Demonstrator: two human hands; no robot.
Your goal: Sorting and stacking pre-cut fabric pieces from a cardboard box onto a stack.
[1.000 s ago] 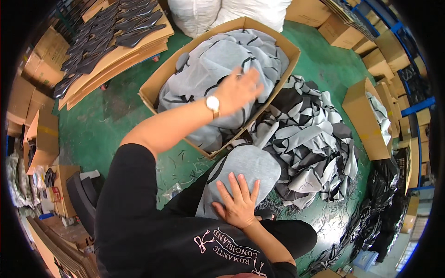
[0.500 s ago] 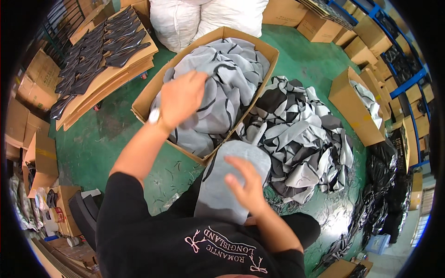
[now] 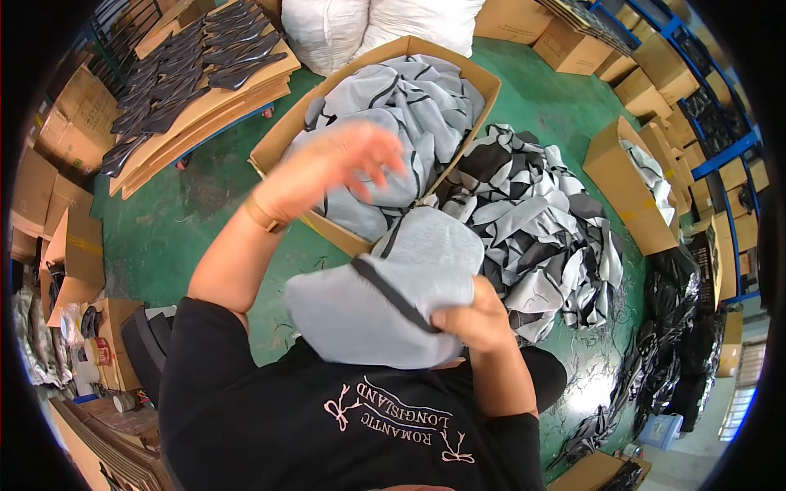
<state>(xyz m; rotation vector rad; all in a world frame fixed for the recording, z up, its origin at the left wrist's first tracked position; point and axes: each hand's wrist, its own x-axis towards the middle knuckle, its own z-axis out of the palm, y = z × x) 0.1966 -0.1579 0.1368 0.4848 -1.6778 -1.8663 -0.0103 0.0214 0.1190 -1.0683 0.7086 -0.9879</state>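
Observation:
My right hand (image 3: 479, 317) pinches the edge of a grey fabric piece (image 3: 360, 315) with a black strip across it, lifted over my lap. Beneath and beyond it, another grey fabric piece (image 3: 434, 237) with a rounded end lies partly covered. My left hand (image 3: 340, 164), blurred by motion and with a band on its wrist, is raised over the near left side of a big cardboard box (image 3: 270, 135). Its fingers look apart and nothing shows in them. Grey fabric pieces with black edging (image 3: 426, 102) fill that box.
To the right of the box, a loose heap of grey and black fabric pieces (image 3: 540, 237) lies on the green floor (image 3: 221, 221). Black shaped parts (image 3: 188, 78) rest on stacked cardboard at the left. White sacks (image 3: 417, 24) stand behind; a carton (image 3: 630, 188) and black plastic bags (image 3: 671, 327) are at right.
My right hand has closed on a grey fabric piece, which is now raised and swung left over my lap. My left hand has shifted slightly right and its fingers have spread.

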